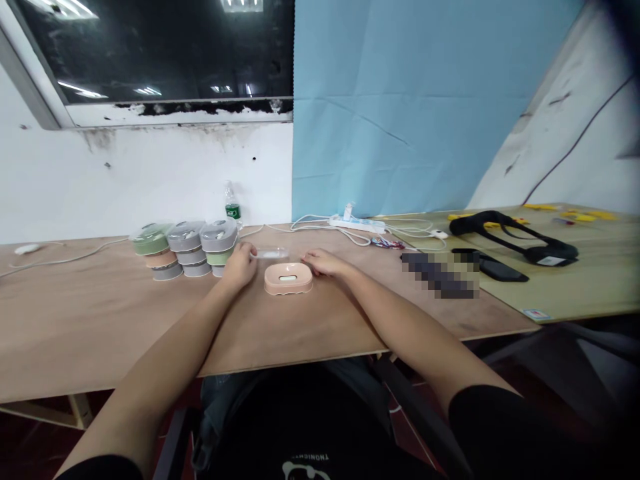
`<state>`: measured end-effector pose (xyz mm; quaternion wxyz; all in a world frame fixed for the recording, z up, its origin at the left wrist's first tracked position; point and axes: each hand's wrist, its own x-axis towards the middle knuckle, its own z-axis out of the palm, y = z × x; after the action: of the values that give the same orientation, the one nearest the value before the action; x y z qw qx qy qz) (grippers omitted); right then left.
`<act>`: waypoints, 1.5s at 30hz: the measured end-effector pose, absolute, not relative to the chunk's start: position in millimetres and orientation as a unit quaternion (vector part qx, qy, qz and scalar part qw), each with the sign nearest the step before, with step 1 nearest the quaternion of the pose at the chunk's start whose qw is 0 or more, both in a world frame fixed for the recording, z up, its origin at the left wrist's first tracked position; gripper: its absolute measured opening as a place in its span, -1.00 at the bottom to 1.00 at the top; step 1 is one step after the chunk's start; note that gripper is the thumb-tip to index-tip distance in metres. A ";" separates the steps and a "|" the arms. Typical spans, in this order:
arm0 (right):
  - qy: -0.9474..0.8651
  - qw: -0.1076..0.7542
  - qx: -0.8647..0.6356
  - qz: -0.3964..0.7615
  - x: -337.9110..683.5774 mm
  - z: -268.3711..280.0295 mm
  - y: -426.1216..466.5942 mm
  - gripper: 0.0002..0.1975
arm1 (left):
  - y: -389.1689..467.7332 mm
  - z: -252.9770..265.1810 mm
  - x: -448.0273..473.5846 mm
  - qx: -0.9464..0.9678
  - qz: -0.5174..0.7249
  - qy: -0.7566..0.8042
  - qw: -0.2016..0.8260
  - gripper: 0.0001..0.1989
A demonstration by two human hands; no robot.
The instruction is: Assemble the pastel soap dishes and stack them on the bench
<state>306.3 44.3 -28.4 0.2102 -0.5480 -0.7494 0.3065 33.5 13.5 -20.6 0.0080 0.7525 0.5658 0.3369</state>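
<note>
Your L hand (241, 265): clear flat plastic pc (274, 254) at curled fingers, can't tell if gripped; R hand (323, 262): peach rounded plastic dish (289, 289) by bent fingers, hold unclear.

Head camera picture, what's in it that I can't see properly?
All in the head view:
- Dark thing on the right: square blocks blur it.
- Clear piece near the left hand: see-through and blurry, so its shape is unclear.
- Right hand: too small to tell if it touches the pink dish.
- Bottle label: words too small.
- Shirt print: bottom edge cuts it off.
</note>
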 end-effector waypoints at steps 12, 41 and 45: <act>-0.730 0.479 -0.416 0.254 286.5 -2.7 19.5 -0.64 | -3.2 -3.2 45.8 0.767 0.415 0.484 0.069 -0.46; -0.724 0.090 -0.453 0.513 313.4 -10.7 35.7 -0.65 | 14.9 -26.7 45.1 0.795 0.227 0.553 0.103 -0.47; -0.728 0.071 -0.458 0.505 309.9 -13.2 33.1 -0.56 | 13.1 -24.1 41.2 0.742 0.287 0.604 0.052 -0.53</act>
<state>309.9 33.1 -13.2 0.0710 -0.4577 -0.7282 0.5052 41.2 13.1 -24.1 0.0517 0.7422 0.6035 0.2866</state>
